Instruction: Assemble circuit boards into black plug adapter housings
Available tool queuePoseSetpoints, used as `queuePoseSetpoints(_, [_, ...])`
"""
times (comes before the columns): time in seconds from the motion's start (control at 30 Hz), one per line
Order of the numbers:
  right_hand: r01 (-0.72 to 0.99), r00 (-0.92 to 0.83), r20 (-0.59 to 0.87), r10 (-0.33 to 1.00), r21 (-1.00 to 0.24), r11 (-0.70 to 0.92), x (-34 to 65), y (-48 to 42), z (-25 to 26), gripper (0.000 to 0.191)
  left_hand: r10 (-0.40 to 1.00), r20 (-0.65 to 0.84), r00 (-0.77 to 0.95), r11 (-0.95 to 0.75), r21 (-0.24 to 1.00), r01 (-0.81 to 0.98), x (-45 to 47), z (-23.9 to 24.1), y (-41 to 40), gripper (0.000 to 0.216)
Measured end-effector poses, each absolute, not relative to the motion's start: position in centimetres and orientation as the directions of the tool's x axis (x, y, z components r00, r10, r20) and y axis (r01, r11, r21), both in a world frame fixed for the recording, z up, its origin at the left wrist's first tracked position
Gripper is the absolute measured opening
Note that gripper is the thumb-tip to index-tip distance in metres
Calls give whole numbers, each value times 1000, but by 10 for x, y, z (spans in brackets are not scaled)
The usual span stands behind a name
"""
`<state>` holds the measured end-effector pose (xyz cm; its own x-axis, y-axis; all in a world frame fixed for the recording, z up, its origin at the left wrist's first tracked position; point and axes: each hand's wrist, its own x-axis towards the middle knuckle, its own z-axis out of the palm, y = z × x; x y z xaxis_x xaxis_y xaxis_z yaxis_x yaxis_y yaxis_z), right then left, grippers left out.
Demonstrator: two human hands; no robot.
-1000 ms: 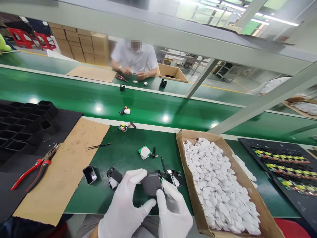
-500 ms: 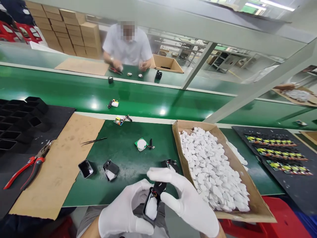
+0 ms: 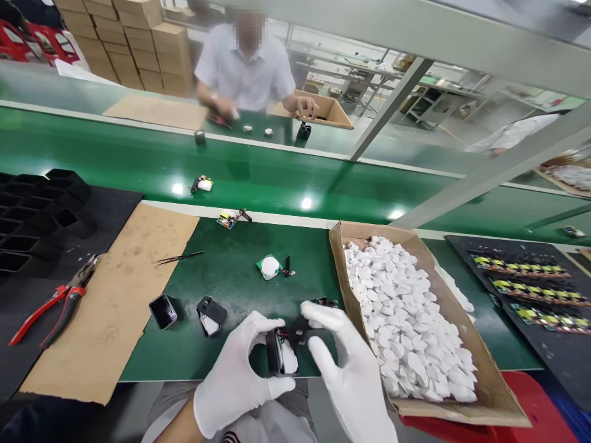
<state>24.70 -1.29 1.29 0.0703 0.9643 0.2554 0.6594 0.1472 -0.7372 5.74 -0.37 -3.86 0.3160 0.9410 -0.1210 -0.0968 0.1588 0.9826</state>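
Observation:
Both my hands wear white gloves and meet at the near edge of the green mat (image 3: 240, 289). My left hand (image 3: 237, 381) grips a small black housing (image 3: 279, 352) with a white pad showing inside it. My right hand (image 3: 348, 375) pinches the black piece (image 3: 300, 328) at the housing's top. Just behind my right hand lies another black part with wires (image 3: 323, 303). Left of my hands, an open black shell (image 3: 211, 315) and a black case (image 3: 163, 311) rest on the mat.
A cardboard tray of several white pads (image 3: 406, 314) sits to the right. Red-handled pliers (image 3: 50, 304) and tweezers (image 3: 178, 258) lie left, by black moulded trays (image 3: 32, 221). Circuit boards (image 3: 530, 289) lie far right. A person (image 3: 244, 67) works across the green conveyor (image 3: 286, 178).
I lifted the black housing off the mat, turned it so its white inside shows, and brought my right hand onto its top. The person opposite reached out to one side.

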Motion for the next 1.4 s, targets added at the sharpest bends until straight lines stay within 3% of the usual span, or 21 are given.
queuePoseSetpoints(0.1, [744, 136, 513, 847, -618, 254, 240, -33, 1, 16, 992, 10, 124, -13, 1000, 23, 60, -45, -9, 65])
queuePoseSetpoints(0.23, [799, -33, 501, 865, -506, 324, 227, -54, -14, 30, 974, 225, -1, -221, 957, 189, 59, -46, -15, 60])
queuePoseSetpoints(0.37, [855, -39, 570, 821, -407, 323, 217, -58, -20, 37, 925, 378, -43, -346, 883, 317, 59, -43, -18, 49])
queuePoseSetpoints(0.43, [845, -46, 592, 805, -406, 347, 214, -57, -19, 37, 892, 446, -69, -387, 834, 395, 59, -40, -17, 44])
queuePoseSetpoints(0.53, [761, -32, 580, 814, -514, 396, 210, -58, -14, 34, 851, 517, -88, -433, 787, 441, 62, -33, -16, 36])
queuePoseSetpoints(0.63, [721, 127, 546, 828, -624, 301, 204, -63, -10, 35, 834, 541, -113, -438, 771, 462, 64, -28, -17, 33])
queuePoseSetpoints(0.73, [765, 239, 553, 798, -614, 196, 197, -67, -10, 44, 826, 551, -116, -423, 743, 518, 64, -28, -18, 37])
queuePoseSetpoints(0.87, [820, 110, 598, 794, -506, 268, 196, -64, -12, 30, 802, 584, -122, -443, 719, 535, 62, -35, -21, 39])
queuePoseSetpoints(1.0, [782, 24, 610, 792, -505, 365, 199, -60, -18, 27, 791, 599, -123, -473, 727, 498, 58, -39, -22, 38])
queuePoseSetpoints(1.17, [779, 127, 624, 771, -544, 312, 203, -58, -22, 31, 786, 606, -123, -446, 694, 565, 57, -37, -21, 38])
queuePoseSetpoints(1.3, [833, -37, 581, 813, -431, 347, 206, -54, -15, 27, 785, 610, -110, -461, 693, 554, 57, -40, -22, 39])
queuePoseSetpoints(1.4, [747, -24, 546, 837, -547, 378, 205, -53, -14, 27, 788, 607, -103, -474, 705, 528, 56, -43, -23, 41])
